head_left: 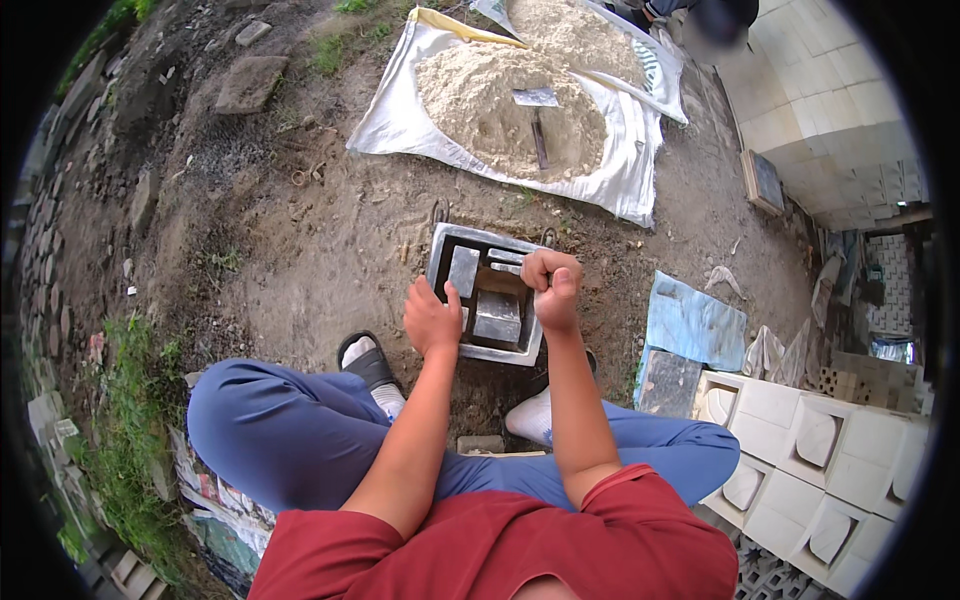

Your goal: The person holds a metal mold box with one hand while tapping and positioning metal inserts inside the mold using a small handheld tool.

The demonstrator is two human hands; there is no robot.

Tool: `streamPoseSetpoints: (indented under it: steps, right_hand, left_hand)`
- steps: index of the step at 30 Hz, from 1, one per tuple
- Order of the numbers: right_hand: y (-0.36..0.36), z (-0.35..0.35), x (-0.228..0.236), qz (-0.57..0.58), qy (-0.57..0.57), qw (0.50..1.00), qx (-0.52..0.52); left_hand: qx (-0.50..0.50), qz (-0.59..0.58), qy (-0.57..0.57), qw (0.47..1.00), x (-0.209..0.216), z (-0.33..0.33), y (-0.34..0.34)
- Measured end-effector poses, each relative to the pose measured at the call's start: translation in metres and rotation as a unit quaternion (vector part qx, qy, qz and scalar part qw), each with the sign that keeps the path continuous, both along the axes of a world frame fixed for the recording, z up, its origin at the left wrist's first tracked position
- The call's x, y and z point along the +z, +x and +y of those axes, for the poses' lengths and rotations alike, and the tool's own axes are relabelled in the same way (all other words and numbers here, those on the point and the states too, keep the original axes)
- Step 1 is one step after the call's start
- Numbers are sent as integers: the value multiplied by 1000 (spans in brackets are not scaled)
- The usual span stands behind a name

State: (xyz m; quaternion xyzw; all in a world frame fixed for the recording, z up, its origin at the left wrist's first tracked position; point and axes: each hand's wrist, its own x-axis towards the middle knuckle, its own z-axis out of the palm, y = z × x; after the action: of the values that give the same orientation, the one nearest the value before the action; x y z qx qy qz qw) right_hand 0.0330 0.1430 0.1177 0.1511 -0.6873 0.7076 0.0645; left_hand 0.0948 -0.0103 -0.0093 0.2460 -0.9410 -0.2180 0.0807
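A grey metal mould (490, 238) with rectangular metal blocks inside sits on the dirt between my feet. One block (463, 270) stands at its left side, and another larger block (497, 316) lies near its middle. My left hand (432, 320) is at the mould's left wall, fingers stretched forward and thumb apart. Over the right wall, my right hand (553, 287) is closed in a fist with the thumb on top. Whether anything is inside that fist is hidden. Wire loops (440, 212) show at the mould's far corners.
Ahead lies a white sack (385, 125) heaped with pale sandy material (465, 100), a trowel-like tool (537, 125) resting on it. Pale moulded blocks (780, 460) are stacked at right beside a blue sheet (695, 318). Another person (715, 20) is partly visible at far right.
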Motion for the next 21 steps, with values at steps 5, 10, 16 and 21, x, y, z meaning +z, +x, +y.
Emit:
streamPoseSetpoints:
  steps: [5,10,16,21]
  right_hand:
    - [6,-13,-55,10,66,998,11]
    - [1,-5,-53,-19,20,999,-38]
    - [2,-11,9,-40,-72,995,-53]
    - [1,-14,-16,-13,-36,998,-49]
  left_hand:
    - [-2,7,-6,1000,1,-3,-1]
    - [2,3,1,1000,3,1,-2]
    - [12,7,-14,1000,-7,-5,3]
    - [8,6,-11,1000,-1,-2,0]
